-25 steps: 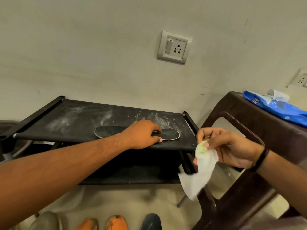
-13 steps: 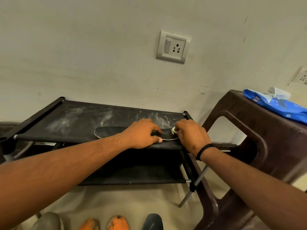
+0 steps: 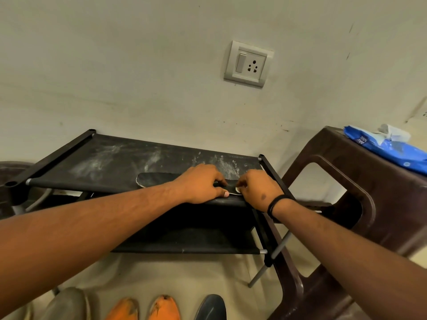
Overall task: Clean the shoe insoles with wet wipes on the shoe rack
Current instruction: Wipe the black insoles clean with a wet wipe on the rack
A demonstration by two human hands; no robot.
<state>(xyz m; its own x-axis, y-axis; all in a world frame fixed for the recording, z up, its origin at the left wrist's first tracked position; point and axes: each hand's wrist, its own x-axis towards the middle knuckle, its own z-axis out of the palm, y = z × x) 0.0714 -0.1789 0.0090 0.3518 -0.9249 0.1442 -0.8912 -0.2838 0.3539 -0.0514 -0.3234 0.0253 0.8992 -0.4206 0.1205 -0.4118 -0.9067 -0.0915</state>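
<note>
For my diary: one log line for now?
left hand holds insole | right hand rubs wipe on it | rack top

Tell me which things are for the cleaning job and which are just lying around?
For the job: black flat insole, black fabric shoe rack, white wet wipe, blue wipes packet, left hand, right hand.

Lying about: brown plastic stool, orange shoes, grey wall socket.
</note>
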